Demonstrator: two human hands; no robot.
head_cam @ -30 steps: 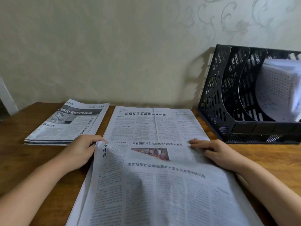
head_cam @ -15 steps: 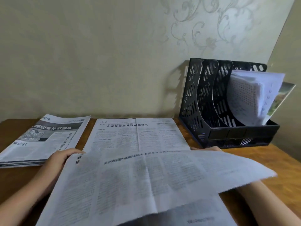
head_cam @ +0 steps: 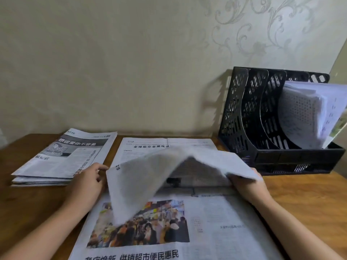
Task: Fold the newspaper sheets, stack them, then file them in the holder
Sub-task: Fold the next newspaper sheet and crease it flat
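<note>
Right hand (head_cam: pixel 248 186) pinches lifted newspaper sheet (head_cam: pixel 150 177) corner – left hand (head_cam: pixel 88 182) beside it, fingers loosely curled, grip unclear; folded stack (head_cam: pixel 62 158) left, black file holder (head_cam: pixel 244 117) right.

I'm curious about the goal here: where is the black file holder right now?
The black file holder stands at the table's far right against the wall, beyond the right hand, with papers in its rightmost slot.

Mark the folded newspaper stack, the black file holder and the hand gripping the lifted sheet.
folded newspaper stack (head_cam: pixel 62 158), head view, top page beside the headline.
black file holder (head_cam: pixel 234 117), head view, perforated left side wall.
right hand (head_cam: pixel 247 186), head view, back of the hand, gripping the lifted sheet's corner.
</note>
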